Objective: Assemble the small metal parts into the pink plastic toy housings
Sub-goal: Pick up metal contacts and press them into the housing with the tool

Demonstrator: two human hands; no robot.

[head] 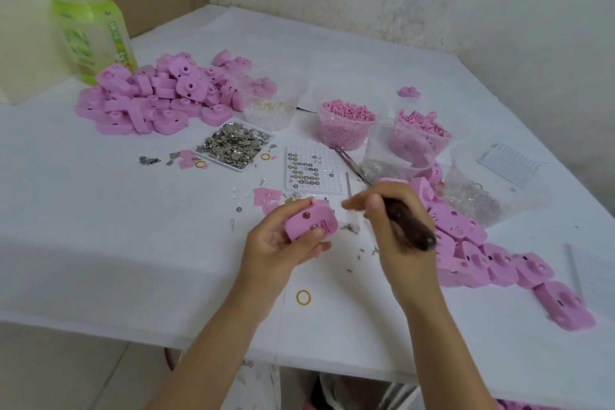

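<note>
Over the table (133, 226), left hand (278, 245) around pink housing (311, 221), right hand (396, 251) around dark tool (411, 226), tip unseen.

Housings (159, 96) heap at the surface's (100, 226) back left; the metal-parts tray (219, 160) lies before them, tubs (346, 138) rightward.

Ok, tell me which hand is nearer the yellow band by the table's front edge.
Left. The left hand sits just beyond the yellow band; the right hand is farther, beyond and rightward.

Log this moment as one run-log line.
left hand: grips pink plastic toy housing | right hand: holds dark-handled tool beside housing | place: above white table
</note>
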